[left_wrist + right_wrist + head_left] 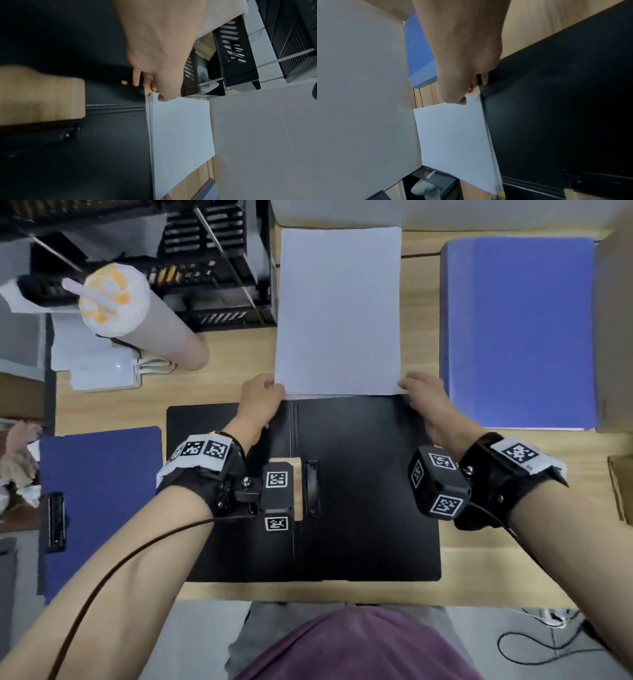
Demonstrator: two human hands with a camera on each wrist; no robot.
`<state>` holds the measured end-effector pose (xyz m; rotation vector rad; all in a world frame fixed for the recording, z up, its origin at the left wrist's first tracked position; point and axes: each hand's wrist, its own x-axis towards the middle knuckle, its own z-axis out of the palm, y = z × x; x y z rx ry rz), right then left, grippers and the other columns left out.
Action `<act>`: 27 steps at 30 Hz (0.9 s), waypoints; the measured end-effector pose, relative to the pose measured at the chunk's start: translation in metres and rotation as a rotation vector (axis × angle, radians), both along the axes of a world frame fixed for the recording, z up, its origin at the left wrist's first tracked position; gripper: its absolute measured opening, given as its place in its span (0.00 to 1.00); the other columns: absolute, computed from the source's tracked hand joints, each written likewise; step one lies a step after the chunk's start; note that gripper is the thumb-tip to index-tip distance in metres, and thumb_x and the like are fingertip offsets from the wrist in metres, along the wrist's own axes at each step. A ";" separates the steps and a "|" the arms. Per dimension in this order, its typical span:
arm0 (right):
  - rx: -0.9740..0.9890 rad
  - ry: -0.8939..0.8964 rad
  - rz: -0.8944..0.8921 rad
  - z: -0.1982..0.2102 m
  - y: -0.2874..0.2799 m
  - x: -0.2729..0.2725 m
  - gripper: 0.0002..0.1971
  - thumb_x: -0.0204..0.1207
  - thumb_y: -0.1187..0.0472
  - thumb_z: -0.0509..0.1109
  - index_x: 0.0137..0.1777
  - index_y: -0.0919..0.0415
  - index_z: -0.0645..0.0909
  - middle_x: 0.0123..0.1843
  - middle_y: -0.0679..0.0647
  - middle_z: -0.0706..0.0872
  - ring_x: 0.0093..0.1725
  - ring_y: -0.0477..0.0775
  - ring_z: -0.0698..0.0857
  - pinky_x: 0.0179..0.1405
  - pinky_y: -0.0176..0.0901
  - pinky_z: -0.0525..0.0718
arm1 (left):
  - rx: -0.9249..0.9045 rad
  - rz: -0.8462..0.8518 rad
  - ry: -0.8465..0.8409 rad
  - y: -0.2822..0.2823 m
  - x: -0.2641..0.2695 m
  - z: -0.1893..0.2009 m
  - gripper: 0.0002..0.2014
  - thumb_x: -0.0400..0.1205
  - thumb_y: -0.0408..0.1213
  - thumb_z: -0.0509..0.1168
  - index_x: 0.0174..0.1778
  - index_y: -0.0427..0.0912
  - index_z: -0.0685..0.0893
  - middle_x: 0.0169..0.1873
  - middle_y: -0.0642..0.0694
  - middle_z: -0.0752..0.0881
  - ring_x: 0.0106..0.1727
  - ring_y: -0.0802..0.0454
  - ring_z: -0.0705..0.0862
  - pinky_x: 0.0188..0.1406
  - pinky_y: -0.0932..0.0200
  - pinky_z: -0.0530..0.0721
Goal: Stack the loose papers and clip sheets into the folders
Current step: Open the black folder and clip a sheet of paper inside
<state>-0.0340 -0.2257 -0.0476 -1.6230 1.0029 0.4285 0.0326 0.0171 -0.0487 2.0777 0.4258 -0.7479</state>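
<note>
A stack of white paper (339,313) lies on the desk just beyond an open black folder (370,508). My left hand (263,395) pinches the stack's near left corner, thumb on top. My right hand (423,395) pinches the near right corner the same way. In the left wrist view the thumb of the left hand (163,97) presses on the paper stack (181,135), whose layered edge shows. In the right wrist view the right hand (460,100) holds the paper stack (453,135) beside the black folder (556,108). The folder's clip (311,487) sits near its spine.
A closed blue folder (517,333) lies at the right, a dark blue clip folder (102,501) at the left. A drink cup with a straw (113,299) and black desk trays (212,261) stand at back left. A cardboard box (616,337) borders the right edge.
</note>
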 end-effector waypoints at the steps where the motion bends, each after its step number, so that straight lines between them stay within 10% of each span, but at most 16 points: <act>1: -0.001 0.005 0.020 -0.005 -0.001 0.003 0.12 0.65 0.54 0.64 0.40 0.64 0.78 0.40 0.52 0.74 0.42 0.52 0.69 0.43 0.46 0.65 | -0.013 0.054 -0.010 -0.004 0.000 -0.003 0.13 0.81 0.31 0.57 0.56 0.44 0.83 0.48 0.47 0.83 0.43 0.52 0.77 0.36 0.59 0.76; 4: 0.018 -0.010 0.041 -0.003 0.001 0.009 0.06 0.65 0.55 0.62 0.30 0.52 0.69 0.33 0.51 0.70 0.38 0.53 0.67 0.42 0.49 0.63 | -0.018 0.168 -0.056 -0.013 -0.003 -0.005 0.10 0.81 0.31 0.58 0.51 0.43 0.84 0.48 0.48 0.83 0.49 0.52 0.79 0.50 0.59 0.77; 10: 0.044 -0.051 0.078 0.013 0.001 0.007 0.17 0.76 0.66 0.56 0.30 0.52 0.55 0.30 0.48 0.57 0.32 0.49 0.56 0.34 0.46 0.54 | -0.010 0.241 -0.080 -0.012 0.002 0.005 0.12 0.79 0.40 0.60 0.46 0.44 0.90 0.44 0.49 0.88 0.41 0.52 0.79 0.39 0.59 0.76; 13: 0.046 -0.059 0.088 0.015 -0.001 0.008 0.13 0.78 0.66 0.57 0.31 0.58 0.65 0.30 0.52 0.64 0.31 0.52 0.63 0.35 0.44 0.62 | -0.023 0.249 -0.088 -0.014 0.001 0.006 0.11 0.77 0.42 0.62 0.39 0.44 0.89 0.42 0.49 0.88 0.42 0.55 0.74 0.42 0.60 0.77; 14: 0.051 -0.075 0.089 0.013 -0.002 0.008 0.09 0.79 0.65 0.58 0.38 0.64 0.74 0.34 0.55 0.74 0.35 0.55 0.73 0.43 0.49 0.56 | -0.024 0.258 -0.096 -0.016 0.001 0.006 0.11 0.79 0.41 0.62 0.40 0.42 0.89 0.45 0.46 0.89 0.47 0.46 0.84 0.46 0.61 0.78; 15: 0.048 -0.081 0.088 0.011 -0.003 0.010 0.10 0.81 0.63 0.59 0.51 0.66 0.80 0.44 0.57 0.82 0.46 0.57 0.81 0.68 0.67 0.75 | -0.025 0.273 -0.106 -0.016 0.000 0.005 0.10 0.79 0.40 0.64 0.44 0.41 0.89 0.50 0.44 0.89 0.62 0.43 0.84 0.52 0.59 0.81; 18: 0.077 -0.084 0.080 0.006 -0.004 0.020 0.12 0.82 0.55 0.62 0.62 0.58 0.77 0.50 0.48 0.81 0.53 0.50 0.82 0.65 0.52 0.82 | -0.022 0.274 -0.090 -0.019 -0.001 0.007 0.03 0.79 0.39 0.66 0.46 0.49 0.84 0.45 0.48 0.85 0.48 0.49 0.83 0.65 0.46 0.83; 27: 0.405 -0.120 -0.018 0.004 0.009 0.041 0.19 0.80 0.77 0.56 0.64 0.56 0.71 0.55 0.47 0.82 0.55 0.55 0.84 0.32 0.43 0.90 | -0.051 0.227 -0.035 -0.017 -0.005 0.013 0.04 0.79 0.38 0.62 0.38 0.49 0.75 0.34 0.52 0.75 0.41 0.51 0.73 0.46 0.56 0.73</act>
